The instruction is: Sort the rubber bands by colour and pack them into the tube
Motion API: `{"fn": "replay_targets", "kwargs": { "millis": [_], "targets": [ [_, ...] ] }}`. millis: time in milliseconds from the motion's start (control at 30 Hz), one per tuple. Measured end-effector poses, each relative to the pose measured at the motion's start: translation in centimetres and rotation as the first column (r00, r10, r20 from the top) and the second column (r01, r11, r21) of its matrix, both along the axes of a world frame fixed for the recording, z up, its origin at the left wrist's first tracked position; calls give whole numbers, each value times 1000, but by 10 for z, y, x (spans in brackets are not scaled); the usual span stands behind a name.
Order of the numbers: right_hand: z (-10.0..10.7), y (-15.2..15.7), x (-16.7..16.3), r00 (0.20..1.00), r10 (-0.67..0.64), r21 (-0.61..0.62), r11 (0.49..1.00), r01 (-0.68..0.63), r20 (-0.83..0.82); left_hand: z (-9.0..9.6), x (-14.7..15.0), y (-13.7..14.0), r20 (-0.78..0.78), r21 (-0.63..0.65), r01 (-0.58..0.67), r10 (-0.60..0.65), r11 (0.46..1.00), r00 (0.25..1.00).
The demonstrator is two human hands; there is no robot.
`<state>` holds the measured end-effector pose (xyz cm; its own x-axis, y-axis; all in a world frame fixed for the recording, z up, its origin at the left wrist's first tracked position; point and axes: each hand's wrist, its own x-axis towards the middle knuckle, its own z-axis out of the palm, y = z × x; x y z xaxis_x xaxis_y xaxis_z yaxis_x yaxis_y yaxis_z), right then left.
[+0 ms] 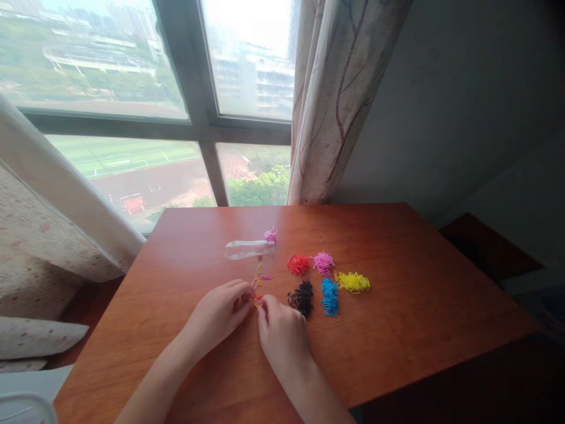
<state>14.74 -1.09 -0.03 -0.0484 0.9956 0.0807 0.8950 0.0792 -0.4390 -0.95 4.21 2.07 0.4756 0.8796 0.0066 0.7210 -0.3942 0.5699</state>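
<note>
Five one-colour piles (329, 297) sit sorted; a few mixed loops (266, 277) remain, some pinched between left hand (219, 309) and right hand (285, 330).

Red pile (298, 264), pink pile (323, 263), black pile (302, 298), blue pile (329, 297), yellow pile (353, 282).

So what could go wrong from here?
The right grip sits close beside the black pile and might scatter it. The blue pile and yellow pile lie very close together, so colours could mix. The clear bottle lies on its side and may roll.
</note>
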Motion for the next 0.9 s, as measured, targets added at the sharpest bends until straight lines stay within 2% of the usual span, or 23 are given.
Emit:
{"fn": "replay_targets", "kwargs": {
  "millis": [200, 333, 467, 600, 733, 900],
  "targets": [
    [2, -7, 2, 998, -4, 55, 998, 7, -55, 0, -1, 1, 89, 13, -53, 51, 999, 995],
    [2, -10, 0, 999, 8, 22, 1000, -7, -34, 6, 10, 12, 142, 61, -71, 62, 996, 988],
    [3, -5, -6, 997, 32, -50, 998, -29, 68, 25, 46, 33, 34, 170, 61, -68, 983, 997],
    [1, 1, -8, 991, 82, -55, 996, -77, 104, 40, 95, 55, -27, 199, 165, -163, 966, 986],
    [-3, 2, -7, 993, 91, -60, 995, -86, 81, 38, 135, 69, -108, 208, 236, -218, 949, 970],
    [-6, 3, -7, 996, 81, -92, 993, -77, 45, 25, 157, 74, -204, 196, 279, -239, 940, 949]
  ]
}}
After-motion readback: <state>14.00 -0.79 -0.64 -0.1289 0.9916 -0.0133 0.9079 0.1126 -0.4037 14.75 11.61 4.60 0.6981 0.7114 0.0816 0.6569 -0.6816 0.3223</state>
